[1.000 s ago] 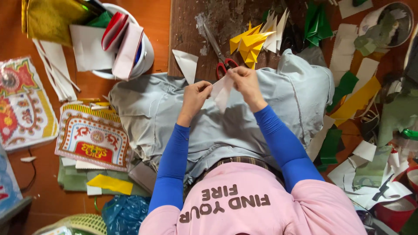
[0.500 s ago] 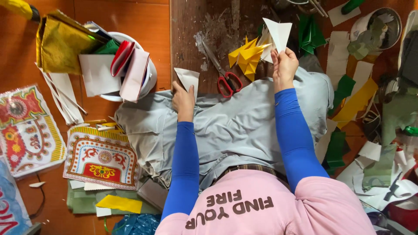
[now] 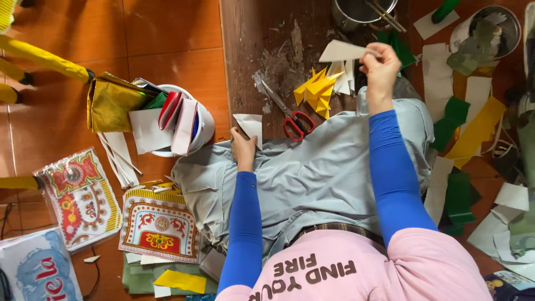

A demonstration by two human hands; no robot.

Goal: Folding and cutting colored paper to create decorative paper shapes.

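Two pieces of white paper are in hand. Our left hand rests at the near edge of the wooden board, its fingers pinched on a small folded white piece that stands partly over the board and partly over the grey cloth across our lap. Our right hand is raised farther off and to the right, fingers closed on the edge of a larger folded white sheet, which sticks out to the left, clear of the board. We judge the split hold keeps each piece separate and flat enough to inspect.

Red-handled scissors lie shut on the board between the two hands, blades pointing far-left, handles nearest us, within easy reach of either hand. Just beside them, toward the right hand, sits a cluster of yellow folded paper shapes with more white folds behind; we cannot tell how many.

On the orange tiled floor to the left, a white bucket holds upright sheets and a gold wrapper, likely stock kept standing for quick picking. Near-left lie patterned red-and-yellow prints. To the right, strips of green, yellow and white paper are scattered, looking like offcuts. A metal pot stands at the far edge of the board.
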